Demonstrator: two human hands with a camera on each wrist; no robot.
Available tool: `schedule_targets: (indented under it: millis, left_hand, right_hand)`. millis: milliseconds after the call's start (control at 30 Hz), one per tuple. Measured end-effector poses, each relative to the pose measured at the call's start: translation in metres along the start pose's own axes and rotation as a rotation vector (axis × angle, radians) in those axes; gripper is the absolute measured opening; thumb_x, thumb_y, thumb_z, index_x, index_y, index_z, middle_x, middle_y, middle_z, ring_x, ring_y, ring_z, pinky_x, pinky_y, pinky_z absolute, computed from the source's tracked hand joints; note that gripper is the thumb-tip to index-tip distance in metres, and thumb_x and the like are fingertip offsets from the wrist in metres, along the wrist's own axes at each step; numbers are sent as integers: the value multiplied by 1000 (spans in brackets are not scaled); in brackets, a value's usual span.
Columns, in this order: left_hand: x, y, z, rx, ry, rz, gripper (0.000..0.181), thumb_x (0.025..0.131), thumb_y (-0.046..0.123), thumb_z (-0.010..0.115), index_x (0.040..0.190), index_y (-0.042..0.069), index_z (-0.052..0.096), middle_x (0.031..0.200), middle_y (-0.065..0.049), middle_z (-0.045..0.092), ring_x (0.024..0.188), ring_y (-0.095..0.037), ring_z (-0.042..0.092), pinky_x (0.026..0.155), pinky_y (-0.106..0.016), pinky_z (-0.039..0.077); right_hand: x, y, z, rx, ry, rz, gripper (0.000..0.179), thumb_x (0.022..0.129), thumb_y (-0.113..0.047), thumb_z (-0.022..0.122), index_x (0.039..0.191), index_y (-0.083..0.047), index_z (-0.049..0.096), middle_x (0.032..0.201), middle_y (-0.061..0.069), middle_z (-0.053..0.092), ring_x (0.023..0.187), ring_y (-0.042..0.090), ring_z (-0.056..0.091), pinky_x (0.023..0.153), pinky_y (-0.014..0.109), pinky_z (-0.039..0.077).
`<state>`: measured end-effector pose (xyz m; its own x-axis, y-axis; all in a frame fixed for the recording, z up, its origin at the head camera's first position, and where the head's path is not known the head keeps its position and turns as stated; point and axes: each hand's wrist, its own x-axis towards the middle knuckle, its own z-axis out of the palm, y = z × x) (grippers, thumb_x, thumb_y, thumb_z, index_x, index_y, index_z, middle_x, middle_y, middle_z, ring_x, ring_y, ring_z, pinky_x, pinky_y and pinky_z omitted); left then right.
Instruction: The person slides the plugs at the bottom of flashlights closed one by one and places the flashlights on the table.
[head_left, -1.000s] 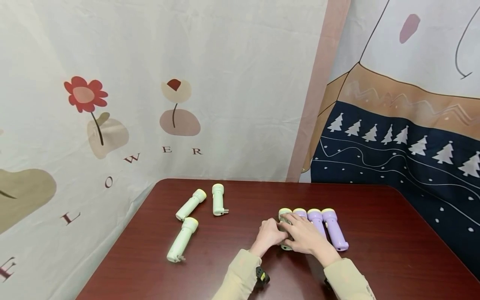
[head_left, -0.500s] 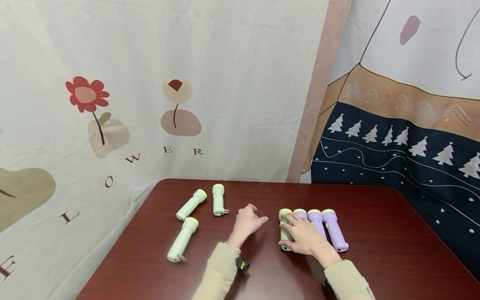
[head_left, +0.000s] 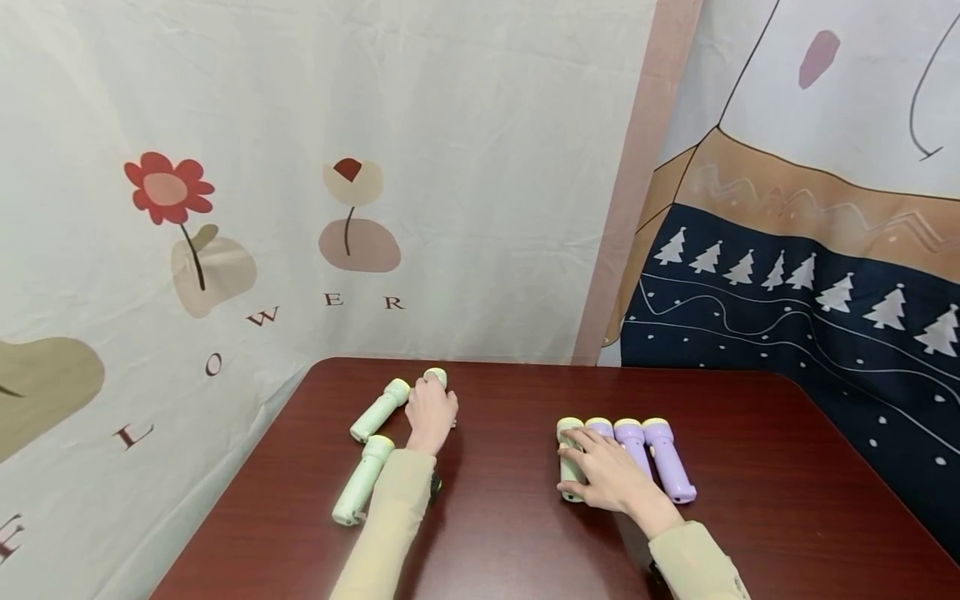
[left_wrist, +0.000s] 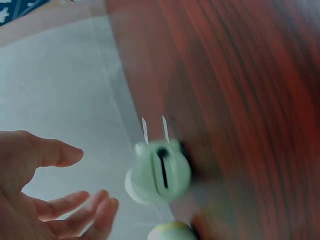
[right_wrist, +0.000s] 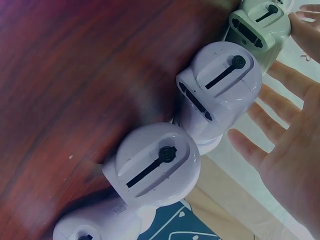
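Observation:
My left hand (head_left: 432,414) is over a pale green flashlight (head_left: 437,374) near the table's back edge, covering most of its body. In the left wrist view, that flashlight's tail (left_wrist: 165,172) has two metal prongs out, and my thumb and fingers (left_wrist: 97,220) stand apart beside it. On the right, my right hand (head_left: 611,475) rests with spread fingers across a row: a green flashlight (head_left: 572,472) at its left end, then purple flashlights (head_left: 633,442). The right wrist view shows the tails of the green flashlight (right_wrist: 265,25) and a purple flashlight (right_wrist: 220,75) beside extended fingers.
Two more green flashlights lie at the left: one angled toward the back (head_left: 378,412), one nearer the front (head_left: 362,485), partly beside my left sleeve (head_left: 390,517). The dark red table (head_left: 510,517) ends at a printed curtain (head_left: 487,208) behind.
My left hand has left the row, crossing leftward and back to the far green flashlight. The right hand stays on the row.

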<state>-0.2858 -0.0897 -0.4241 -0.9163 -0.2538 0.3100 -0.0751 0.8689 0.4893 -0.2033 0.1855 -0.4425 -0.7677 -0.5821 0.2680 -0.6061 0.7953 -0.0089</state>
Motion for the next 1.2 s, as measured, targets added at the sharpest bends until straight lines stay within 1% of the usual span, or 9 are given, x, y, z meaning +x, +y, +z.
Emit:
schedule_targets:
  millis: [200, 333, 400, 533, 600, 667, 767, 933, 1200]
  left_hand:
    - [13, -13, 5, 100, -107, -71, 49, 85, 24, 66, 115, -11, 50, 107, -30, 58, 91, -45, 58, 71, -49, 53]
    - [19, -19, 8, 100, -182, -90, 49, 84, 27, 66, 110, -12, 52, 104, -30, 60, 92, -44, 61, 69, -48, 53]
    - [22, -21, 9, 79, -217, -93, 41, 85, 26, 65, 101, -10, 57, 100, -28, 62, 90, -42, 62, 66, -46, 54]
    - [25, -23, 10, 40, -268, -108, 25, 84, 21, 62, 68, 3, 56, 83, -19, 62, 79, -34, 63, 52, -37, 49]
    - [26, -23, 11, 36, -277, -110, 31, 83, 19, 60, 56, 9, 47, 72, -13, 57, 72, -30, 60, 47, -33, 44]
    - [27, -23, 12, 30, -281, -111, 36, 82, 17, 58, 51, 13, 41, 64, -8, 50, 66, -26, 56, 45, -30, 39]
    - [28, -25, 13, 2, -277, -115, 34, 80, 15, 58, 51, 14, 40, 63, -6, 47, 66, -25, 53, 47, -31, 39]
    - [27, -28, 12, -52, -257, -130, 26, 75, 15, 59, 54, 13, 43, 67, -8, 52, 70, -26, 56, 52, -36, 45]
    - [23, -28, 8, -77, -238, -111, 32, 77, 17, 62, 53, 14, 41, 61, -6, 48, 66, -27, 56, 51, -33, 44]
  right_hand:
    - [-1, 1, 1, -4, 9, -5, 44, 79, -40, 71, 111, -11, 68, 130, 11, 56, 121, 28, 52, 91, 49, 46]
    - [-1, 1, 1, -10, 13, -8, 43, 79, -41, 71, 111, -11, 68, 130, 11, 57, 121, 27, 53, 91, 48, 47]
    - [-1, 1, 1, -12, 16, -10, 43, 79, -41, 71, 111, -12, 68, 130, 11, 57, 120, 27, 53, 91, 48, 47]
    - [0, 1, 1, -10, 18, -13, 43, 79, -41, 71, 110, -12, 68, 130, 11, 57, 121, 27, 53, 91, 47, 47]
    - [0, 0, 1, -12, 17, -14, 43, 79, -41, 72, 110, -12, 68, 130, 11, 57, 121, 28, 53, 91, 47, 47]
    - [0, 0, 0, -11, 12, -8, 43, 79, -41, 71, 111, -12, 68, 130, 11, 57, 121, 28, 53, 91, 47, 47]
    - [0, 0, -1, -10, 10, -7, 43, 79, -40, 72, 111, -11, 68, 130, 11, 57, 120, 28, 53, 92, 47, 47]
    - [0, 0, -1, -9, 17, -16, 43, 79, -40, 72, 110, -11, 68, 129, 12, 57, 120, 28, 53, 91, 47, 47]
    - [0, 0, -2, 1, 2, -7, 44, 79, -41, 72, 111, -11, 68, 130, 12, 57, 121, 28, 53, 91, 49, 46]
